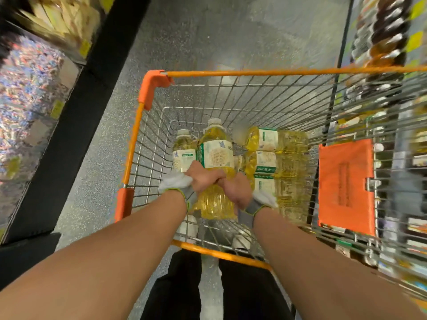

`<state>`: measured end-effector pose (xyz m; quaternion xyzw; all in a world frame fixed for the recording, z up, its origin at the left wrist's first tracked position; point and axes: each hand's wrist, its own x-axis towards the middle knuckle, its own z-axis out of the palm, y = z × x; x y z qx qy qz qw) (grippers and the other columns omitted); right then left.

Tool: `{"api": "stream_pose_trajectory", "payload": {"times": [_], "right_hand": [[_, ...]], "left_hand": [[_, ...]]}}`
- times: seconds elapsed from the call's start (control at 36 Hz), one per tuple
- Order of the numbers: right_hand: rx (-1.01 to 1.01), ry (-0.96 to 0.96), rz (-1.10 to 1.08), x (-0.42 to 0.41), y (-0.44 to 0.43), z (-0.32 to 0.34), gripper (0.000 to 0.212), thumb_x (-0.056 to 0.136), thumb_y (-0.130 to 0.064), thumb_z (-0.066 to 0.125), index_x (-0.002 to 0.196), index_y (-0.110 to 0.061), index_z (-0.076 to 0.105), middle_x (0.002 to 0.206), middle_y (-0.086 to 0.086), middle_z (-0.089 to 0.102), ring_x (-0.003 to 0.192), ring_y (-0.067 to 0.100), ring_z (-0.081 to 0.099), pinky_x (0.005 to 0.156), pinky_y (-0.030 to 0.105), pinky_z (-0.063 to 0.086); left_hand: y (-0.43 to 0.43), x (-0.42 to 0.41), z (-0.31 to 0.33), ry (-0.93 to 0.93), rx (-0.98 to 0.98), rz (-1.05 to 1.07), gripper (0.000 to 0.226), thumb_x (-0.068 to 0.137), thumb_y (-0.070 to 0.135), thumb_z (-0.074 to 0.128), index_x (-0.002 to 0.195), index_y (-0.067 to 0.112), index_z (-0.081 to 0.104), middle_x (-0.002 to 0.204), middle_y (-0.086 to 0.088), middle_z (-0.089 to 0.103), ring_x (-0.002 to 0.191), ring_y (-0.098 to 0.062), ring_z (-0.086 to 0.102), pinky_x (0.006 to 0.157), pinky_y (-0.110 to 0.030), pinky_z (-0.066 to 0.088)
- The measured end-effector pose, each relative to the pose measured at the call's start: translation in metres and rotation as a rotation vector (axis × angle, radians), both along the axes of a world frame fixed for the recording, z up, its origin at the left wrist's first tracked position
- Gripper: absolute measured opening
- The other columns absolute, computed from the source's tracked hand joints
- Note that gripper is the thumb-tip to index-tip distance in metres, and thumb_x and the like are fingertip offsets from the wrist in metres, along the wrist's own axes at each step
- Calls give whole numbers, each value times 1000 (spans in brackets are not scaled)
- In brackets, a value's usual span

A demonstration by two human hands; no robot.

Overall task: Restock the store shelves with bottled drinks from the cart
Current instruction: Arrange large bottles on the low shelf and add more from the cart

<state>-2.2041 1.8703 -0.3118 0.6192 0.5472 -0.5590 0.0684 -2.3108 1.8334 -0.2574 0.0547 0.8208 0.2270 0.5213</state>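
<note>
Pickup is underway: left hand (204, 181) and right hand (235, 192) each keep a grip round one bottle (216, 155) inside the cart (254, 72); next, likely lifting it clear toward shelves (383, 31) at two o'clock.

The cart (136, 125) stood between the left shelves (34, 100) and the right shelves (381, 31). Inside it, the left hand (203, 179) and right hand (235, 190) gripped the held bottle (216, 153). A second bottle (182, 146) stood just left of it, and stacked bottles (277, 158) lay to its right.
</note>
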Motion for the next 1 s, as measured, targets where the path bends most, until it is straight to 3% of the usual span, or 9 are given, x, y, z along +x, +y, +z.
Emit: {"api": "stream_pose_trajectory", "payload": {"times": [0.14,0.22,0.33,0.42,0.53,0.64,0.75,0.86,1.0], "right_hand": [[-24,71,-51,18,12,54,43,87,-26,71,123,-3,66,117,15,70,106,28,66,66,30,50],[-12,190,-133,30,22,81,30,84,-19,74,109,-2,74,109,18,73,97,26,67,81,39,53],[-35,271,-207,40,34,108,11,81,-12,77,92,-16,76,90,0,74,87,9,69,72,16,52],[-218,443,-446,51,35,128,18,81,-8,71,98,-4,71,108,21,69,102,34,65,101,48,48],[-298,686,-622,65,33,160,30,59,-14,73,86,0,75,90,18,69,87,36,68,85,41,52],[-219,797,-736,72,28,181,24,60,-8,53,63,-8,76,73,8,73,58,21,68,54,27,56],[-132,839,-921,81,20,200,29,65,-9,48,77,-5,74,77,9,69,63,25,64,60,31,55],[-36,844,-1063,93,10,226,29,69,-2,41,74,-1,70,71,10,66,64,25,59,65,34,49],[82,855,-1167,135,1,257,10,65,5,50,69,0,58,57,5,61,58,17,56,70,29,42]], "left_hand": [[11,8,39,-87,157,-66,49,80,16,84,123,0,66,113,-18,72,101,-29,70,87,-39,60],[21,14,67,-86,217,-85,45,80,20,85,120,8,69,103,-11,74,86,-17,69,51,-16,49],[35,17,93,-236,243,-73,33,78,18,81,110,14,73,95,-4,75,86,-22,70,76,-32,58],[41,23,116,-320,260,-93,14,72,4,62,80,15,66,63,10,66,60,-11,58,44,-14,43],[57,33,139,-246,331,-237,61,38,10,59,99,2,62,98,-12,68,86,-30,64,61,-26,47],[65,40,150,-158,420,-347,62,34,11,61,96,16,61,96,-6,73,97,-31,67,81,-47,60],[71,56,178,-124,457,-480,71,36,15,62,107,23,54,98,2,68,103,-27,63,90,-44,56],[75,81,201,-147,488,-698,74,62,1,68,133,9,51,113,-7,67,104,-26,62,82,-35,53],[74,128,235,-133,616,-837,32,64,-4,65,87,17,58,77,6,60,73,-12,54,50,-18,42]]}}
